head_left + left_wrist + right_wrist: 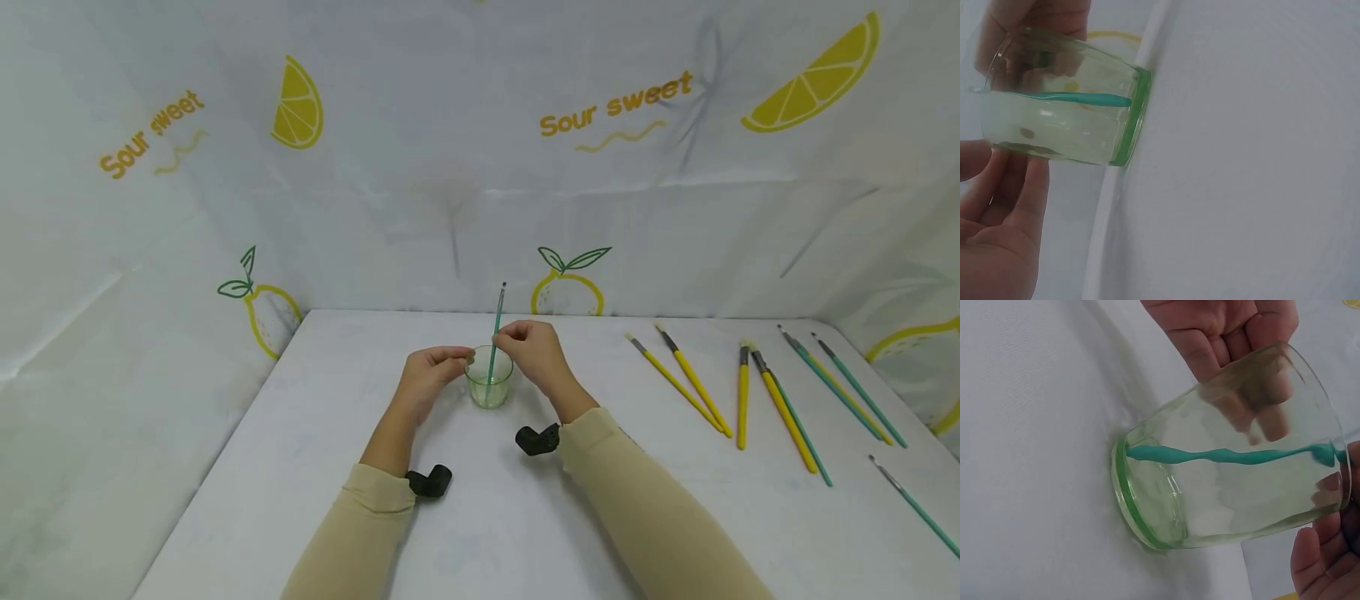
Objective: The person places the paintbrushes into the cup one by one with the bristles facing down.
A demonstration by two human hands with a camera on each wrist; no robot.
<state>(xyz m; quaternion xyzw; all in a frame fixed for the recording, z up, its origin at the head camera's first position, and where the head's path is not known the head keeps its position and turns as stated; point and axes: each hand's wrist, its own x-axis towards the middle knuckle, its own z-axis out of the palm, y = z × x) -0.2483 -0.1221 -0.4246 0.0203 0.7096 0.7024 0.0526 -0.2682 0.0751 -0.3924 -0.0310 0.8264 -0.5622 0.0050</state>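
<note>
A clear green-tinted glass (pixel 489 400) stands upright on the white table, near its back edge. My left hand (pixel 426 382) holds it at the left side of the rim between thumb and fingers. Inside the glass, a teal paintbrush (pixel 498 310) points bristles up, its handle end down at the glass bottom. My right hand (pixel 542 357) pinches this brush just above the rim. Through the glass wall, the teal handle (pixel 1197 456) shows in the right wrist view, and the glass (pixel 1085 134) appears sideways in the left wrist view.
Several yellow paintbrushes (pixel 693 379) and teal paintbrushes (pixel 855 383) lie spread on the right side of the table. One thin teal brush (pixel 918 510) lies apart at the right edge. A white lemon-print sheet (pixel 420 167) hangs behind the table.
</note>
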